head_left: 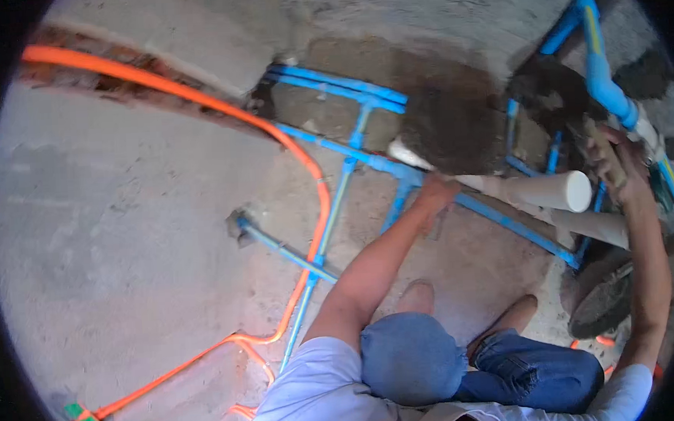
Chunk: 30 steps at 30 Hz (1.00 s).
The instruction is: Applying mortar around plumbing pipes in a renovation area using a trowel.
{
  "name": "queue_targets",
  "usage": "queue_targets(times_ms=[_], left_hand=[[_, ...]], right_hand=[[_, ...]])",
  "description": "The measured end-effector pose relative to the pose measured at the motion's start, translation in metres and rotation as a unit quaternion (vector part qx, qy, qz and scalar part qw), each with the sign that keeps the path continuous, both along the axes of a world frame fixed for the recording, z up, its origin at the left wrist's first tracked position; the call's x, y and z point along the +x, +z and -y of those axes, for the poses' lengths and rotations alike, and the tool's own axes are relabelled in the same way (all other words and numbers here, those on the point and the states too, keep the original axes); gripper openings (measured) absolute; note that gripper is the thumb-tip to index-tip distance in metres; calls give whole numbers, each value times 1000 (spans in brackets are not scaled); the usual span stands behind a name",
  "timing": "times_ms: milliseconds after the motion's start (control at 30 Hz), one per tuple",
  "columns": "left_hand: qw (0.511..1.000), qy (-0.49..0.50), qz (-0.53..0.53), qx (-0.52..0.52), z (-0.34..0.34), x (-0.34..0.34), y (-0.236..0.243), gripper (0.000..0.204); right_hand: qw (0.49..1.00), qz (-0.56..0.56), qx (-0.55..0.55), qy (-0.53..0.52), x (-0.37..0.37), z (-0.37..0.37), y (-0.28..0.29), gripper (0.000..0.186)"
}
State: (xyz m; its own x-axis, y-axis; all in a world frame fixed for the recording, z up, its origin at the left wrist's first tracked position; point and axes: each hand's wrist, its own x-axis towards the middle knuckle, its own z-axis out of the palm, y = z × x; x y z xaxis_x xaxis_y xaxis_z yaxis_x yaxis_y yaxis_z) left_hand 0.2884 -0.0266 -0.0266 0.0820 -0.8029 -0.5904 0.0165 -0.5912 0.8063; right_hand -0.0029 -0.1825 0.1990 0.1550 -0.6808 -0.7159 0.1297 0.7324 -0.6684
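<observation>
My left hand (437,193) is at the blue water pipes (384,164), beside a white plastic pipe (538,191) with a round end. Its fingers are blurred and partly hidden, so their grip does not show. At the right, my right hand (618,167) is closed around a tan, handle-like thing (610,154); its far end blurs into the dark mortar. This hand is close to a thick blue pipe (605,82) that runs down the wall. Dark wet mortar (454,120) covers a patch behind the white pipe.
An orange conduit (194,96) curves down the left side and crosses the blue pipes. A second pale pipe (597,227) lies below the white one. By my right forearm is a dark container (601,303) with grey mortar. My knees and feet are close below the pipes.
</observation>
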Motion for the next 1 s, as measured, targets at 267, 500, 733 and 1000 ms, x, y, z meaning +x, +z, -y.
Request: queue_targets(times_ms=[267, 500, 733, 1000], left_hand=[[999, 16, 30, 12, -13, 28, 10, 23], [1000, -5, 5, 17, -2, 5, 7, 17], [999, 5, 27, 24, -11, 25, -4, 17], [999, 33, 32, -20, -8, 17, -9, 22]], right_hand=[[826, -392, -207, 348, 21, 3, 2, 62], [943, -237, -112, 205, 3, 33, 13, 37], [804, -451, -230, 310, 19, -11, 7, 38], [587, -501, -447, 453, 16, 50, -64, 25]])
